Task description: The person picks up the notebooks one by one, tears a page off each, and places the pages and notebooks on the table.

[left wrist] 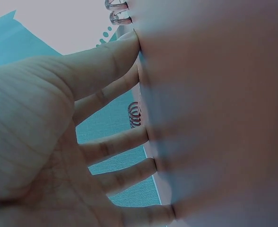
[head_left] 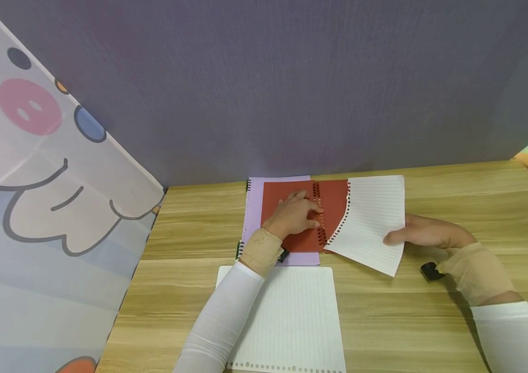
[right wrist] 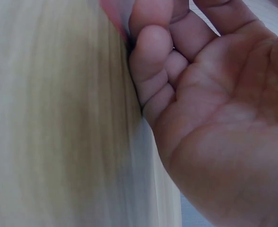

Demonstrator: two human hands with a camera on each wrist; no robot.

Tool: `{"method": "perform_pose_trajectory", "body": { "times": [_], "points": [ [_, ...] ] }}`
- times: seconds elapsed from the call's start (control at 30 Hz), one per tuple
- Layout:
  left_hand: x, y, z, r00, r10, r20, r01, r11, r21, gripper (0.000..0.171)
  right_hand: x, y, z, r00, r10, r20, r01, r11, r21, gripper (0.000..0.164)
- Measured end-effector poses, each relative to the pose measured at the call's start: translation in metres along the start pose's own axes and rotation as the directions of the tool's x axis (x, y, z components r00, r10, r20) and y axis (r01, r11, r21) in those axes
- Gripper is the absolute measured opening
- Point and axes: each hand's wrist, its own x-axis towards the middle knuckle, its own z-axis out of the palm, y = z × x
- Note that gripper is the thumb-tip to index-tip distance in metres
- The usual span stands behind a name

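Note:
A red spiral notebook [head_left: 270, 197] lies spread on the desk, its coil running down the middle. My left hand [head_left: 293, 215] presses its fingertips on the left half, close to the coil; in the left wrist view the fingers are spread and nearly straight. At the right, my right hand [head_left: 431, 231] pinches the outer edge of a white lined sheet [head_left: 371, 217], thumb on top and the other fingers behind it. The sheet's perforated edge shows beside the coil, slanting over the red right half. In the right wrist view, the fingers of my right hand [right wrist: 214, 109] are curled.
A purple spiral notebook [head_left: 254, 202] lies beneath the red one. In front of it, another loose lined sheet [head_left: 291, 321] is on the wooden desk [head_left: 399, 326], partly covered by my left sleeve. A grey panel [head_left: 291, 93] stands behind, and a cartoon-printed wall [head_left: 58, 217] at the left.

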Motion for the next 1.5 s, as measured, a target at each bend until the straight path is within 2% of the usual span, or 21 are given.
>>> {"method": "perform_pose_trajectory", "body": {
  "times": [0.23, 0.43, 0.7, 0.93, 1.1, 1.23, 1.33, 1.4, 1.5],
  "points": [
    [0.0, 0.0, 0.0, 1.0, 0.0, -0.002, 0.0, 1.0, 0.01, 0.041, 0.0, -0.001, 0.0, 1.0, 0.002, -0.026, -0.002, 1.0, -0.019, 0.049],
    [0.001, -0.001, 0.0, 1.0, 0.007, -0.006, -0.007, 1.0, 0.009, 0.041, -0.004, 0.001, -0.002, 0.999, 0.018, -0.028, -0.018, 1.0, 0.005, 0.056],
    [0.002, -0.002, 0.002, 1.0, 0.012, -0.019, -0.012, 1.0, 0.002, 0.04, -0.008, 0.002, -0.005, 0.998, 0.052, -0.042, -0.05, 0.997, 0.051, 0.054],
    [0.001, -0.001, 0.0, 1.0, 0.014, -0.02, -0.013, 1.0, 0.005, 0.041, -0.005, 0.002, -0.005, 0.999, 0.025, -0.031, -0.023, 0.998, 0.06, 0.056],
    [0.0, -0.001, 0.0, 1.0, 0.013, -0.016, -0.013, 1.0, 0.005, 0.042, -0.003, 0.003, -0.004, 0.999, -0.013, -0.034, 0.013, 1.0, 0.007, 0.062],
    [0.001, -0.002, 0.001, 1.0, 0.018, -0.017, -0.017, 1.0, 0.01, 0.041, 0.0, 0.003, -0.005, 0.999, -0.036, -0.018, 0.035, 0.999, -0.022, 0.048],
    [0.001, -0.002, 0.002, 1.0, 0.017, -0.016, -0.017, 1.0, 0.011, 0.04, 0.003, 0.004, -0.007, 1.0, -0.021, -0.007, 0.021, 0.999, 0.025, 0.039],
    [0.001, -0.003, 0.003, 1.0, 0.017, -0.012, -0.017, 1.0, 0.009, 0.04, 0.006, 0.005, -0.007, 1.0, -0.003, -0.013, 0.004, 0.993, 0.115, 0.043],
    [0.001, -0.002, 0.002, 1.0, 0.017, -0.008, -0.017, 1.0, 0.007, 0.04, 0.011, 0.007, -0.006, 0.996, 0.044, -0.081, -0.025, 0.974, 0.226, 0.051]
  ]
}}
